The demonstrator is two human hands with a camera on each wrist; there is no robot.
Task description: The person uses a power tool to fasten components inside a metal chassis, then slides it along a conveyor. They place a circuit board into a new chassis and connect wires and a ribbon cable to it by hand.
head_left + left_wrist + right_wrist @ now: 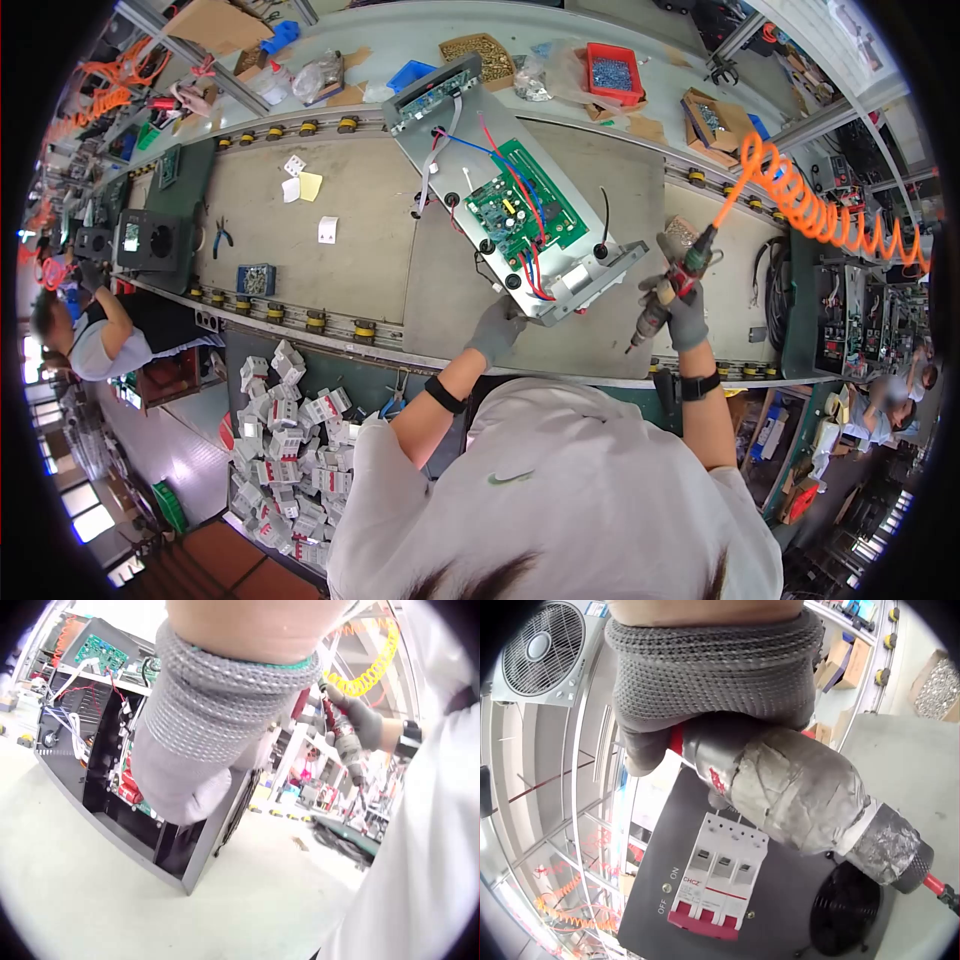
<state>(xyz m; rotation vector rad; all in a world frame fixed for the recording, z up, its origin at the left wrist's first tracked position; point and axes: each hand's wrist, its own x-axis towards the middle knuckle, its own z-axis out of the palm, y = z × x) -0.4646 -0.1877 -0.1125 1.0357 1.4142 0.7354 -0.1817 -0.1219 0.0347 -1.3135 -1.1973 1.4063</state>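
Chassis [472, 160], seen from above with its green circuit board [530, 205] exposed, lay tilted near the centre of the workbench [365, 260]; clock positions were read from it in the head view. Farthest left of the loose articles named, at 9 o'clock, lay the pliers [222, 238], with a blue tray [257, 280] of small hardware between 8 and 9 o'clock. A heap of breakers [290, 450] occupied the region between 7 and 8 o'clock, and paper cards [310, 187] lay at 9 o'clock. At 6 o'clock, the gloved left hand [495, 330] gripped the near end of the chassis, its fingers clamped on that end; the spacing of its fingertips could not be told. Red bin [612, 73] of screws stood between 1 and 2 o'clock. At 4 o'clock, the gloved right hand [688, 322] held the power screwdriver [652, 318], fingers clamped around its body, well apart from the board; the bit pointed toward 7 o'clock. The right wrist view showed a dark panel [667, 855] bearing a three-lever breaker switch [716, 877] and a round fan grille [847, 907]. An orange coiled hose [800, 195] extended toward 3 o'clock.
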